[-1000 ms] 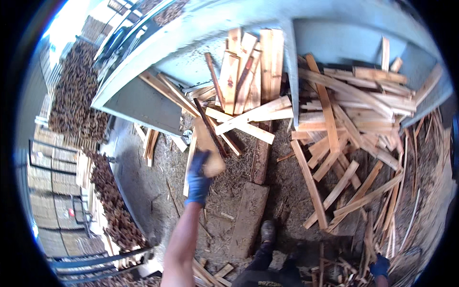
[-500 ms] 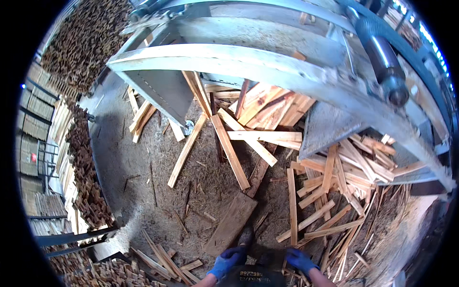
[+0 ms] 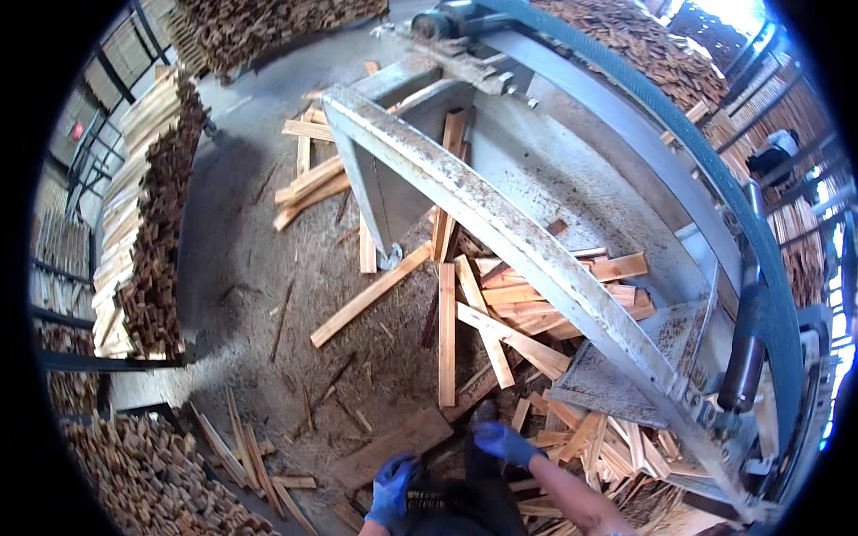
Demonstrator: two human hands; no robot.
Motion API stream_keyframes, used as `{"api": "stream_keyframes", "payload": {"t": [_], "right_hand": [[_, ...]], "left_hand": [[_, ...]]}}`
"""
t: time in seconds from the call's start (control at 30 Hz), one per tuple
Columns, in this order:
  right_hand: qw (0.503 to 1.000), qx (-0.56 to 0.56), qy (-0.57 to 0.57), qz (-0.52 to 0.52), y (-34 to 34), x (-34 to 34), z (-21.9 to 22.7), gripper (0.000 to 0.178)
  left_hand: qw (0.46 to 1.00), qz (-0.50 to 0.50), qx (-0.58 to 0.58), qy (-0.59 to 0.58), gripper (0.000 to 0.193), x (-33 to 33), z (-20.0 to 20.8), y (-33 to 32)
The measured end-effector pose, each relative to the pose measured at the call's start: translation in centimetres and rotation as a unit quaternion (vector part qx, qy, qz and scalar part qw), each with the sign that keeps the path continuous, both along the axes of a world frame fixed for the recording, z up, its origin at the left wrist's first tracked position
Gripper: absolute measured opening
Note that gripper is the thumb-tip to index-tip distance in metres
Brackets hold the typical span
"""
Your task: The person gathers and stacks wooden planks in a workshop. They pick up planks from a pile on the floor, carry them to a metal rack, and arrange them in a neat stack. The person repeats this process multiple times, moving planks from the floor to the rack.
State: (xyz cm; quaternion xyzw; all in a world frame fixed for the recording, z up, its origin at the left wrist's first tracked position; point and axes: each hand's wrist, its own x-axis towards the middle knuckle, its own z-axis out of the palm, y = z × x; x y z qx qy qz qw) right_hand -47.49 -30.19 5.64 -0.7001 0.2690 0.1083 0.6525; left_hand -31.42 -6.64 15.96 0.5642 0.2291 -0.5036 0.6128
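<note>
My left hand [image 3: 393, 488], in a blue glove, hangs low beside my dark clothing [image 3: 460, 507], its fingers loosely bent and holding nothing that I can see. My right hand [image 3: 504, 443], also gloved in blue, reaches forward above my leg, near a dark boot [image 3: 485, 412]. Its fingers look apart, with nothing visible in them. Ahead lie loose wooden boards: an upright-lying one [image 3: 447, 335], a slanted one [image 3: 487, 322] and a long one [image 3: 371, 295] to the left. A wide brown plank [image 3: 393, 451] lies on the ground just beyond my left hand.
A large metal frame [image 3: 527, 241] with a bin-like trough [image 3: 581, 170] spans the front and right, boards heaped under it. A hydraulic cylinder [image 3: 744, 357] stands at right. Stacked wood [image 3: 156, 241] lines the left; a person [image 3: 776, 154] is far off at right.
My view has turned, so the metal frame now slants down to the right. My right hand has moved forward and inward over my leg; my left hand stays low near my body.
</note>
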Motion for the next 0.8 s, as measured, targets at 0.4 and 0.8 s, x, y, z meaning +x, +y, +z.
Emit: {"api": "stream_keyframes", "payload": {"t": [0.4, 0.8], "right_hand": [[0.861, -0.421, 0.255, 0.130, -20.1, 17.3, 1.6, 0.054], [0.445, -0.744, 0.324, 0.379, -35.8, 29.6, -6.4, 0.044]], "left_hand": [[0.994, -0.062, -0.070, -0.058, 0.028, 4.9, -5.1, -10.1], [0.991, 0.094, -0.045, 0.082, 0.037, 14.0, -16.6, -7.3]]}}
